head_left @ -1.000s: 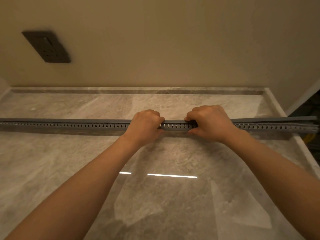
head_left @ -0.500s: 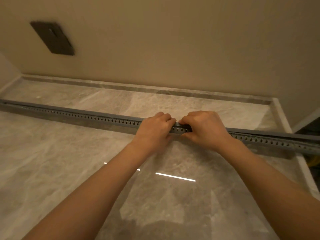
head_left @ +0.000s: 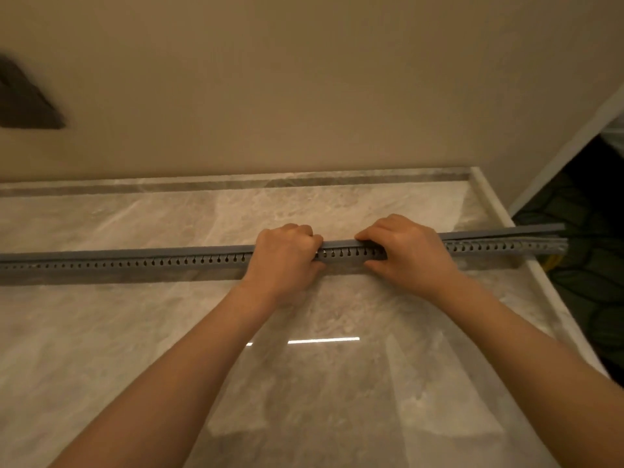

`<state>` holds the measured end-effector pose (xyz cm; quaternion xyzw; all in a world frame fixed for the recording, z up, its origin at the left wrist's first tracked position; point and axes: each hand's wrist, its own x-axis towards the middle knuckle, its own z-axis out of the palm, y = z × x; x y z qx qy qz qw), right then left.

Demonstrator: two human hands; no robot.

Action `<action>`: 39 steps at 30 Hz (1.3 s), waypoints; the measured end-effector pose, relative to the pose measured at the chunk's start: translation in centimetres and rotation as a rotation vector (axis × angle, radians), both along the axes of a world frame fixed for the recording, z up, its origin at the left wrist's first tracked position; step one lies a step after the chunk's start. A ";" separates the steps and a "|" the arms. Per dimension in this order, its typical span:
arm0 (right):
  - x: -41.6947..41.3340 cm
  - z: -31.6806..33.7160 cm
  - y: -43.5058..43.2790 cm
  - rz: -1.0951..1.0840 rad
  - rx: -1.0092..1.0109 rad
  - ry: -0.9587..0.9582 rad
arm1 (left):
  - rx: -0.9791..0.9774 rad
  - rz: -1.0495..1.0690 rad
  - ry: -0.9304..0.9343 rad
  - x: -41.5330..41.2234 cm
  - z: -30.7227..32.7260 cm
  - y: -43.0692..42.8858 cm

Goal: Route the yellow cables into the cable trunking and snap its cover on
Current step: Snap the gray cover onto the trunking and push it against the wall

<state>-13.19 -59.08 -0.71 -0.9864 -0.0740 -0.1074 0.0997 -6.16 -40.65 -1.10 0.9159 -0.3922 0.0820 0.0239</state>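
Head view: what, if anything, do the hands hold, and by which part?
Left hand and right hand both grip the grey cable trunking partway along, curled over its top edge.

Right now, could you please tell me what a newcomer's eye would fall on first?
The left hand and right hand grip the long grey cable trunking at its middle, on the marble surface. Yellow cable peeks out beyond its right end; a dark plate hangs on the wall, upper left.
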 end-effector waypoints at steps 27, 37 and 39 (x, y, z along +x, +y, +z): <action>-0.2 1.5 -1.5 0.061 -0.237 0.035 | -0.179 -0.065 0.015 -1.2 -0.8 -3.1; -2.5 0.3 -4.0 0.111 -0.108 -0.085 | -0.126 -0.075 -0.110 -4.9 0.4 -7.5; -2.8 0.1 -4.7 0.120 -0.085 -0.071 | -0.108 -0.072 -0.095 -5.0 0.4 -7.6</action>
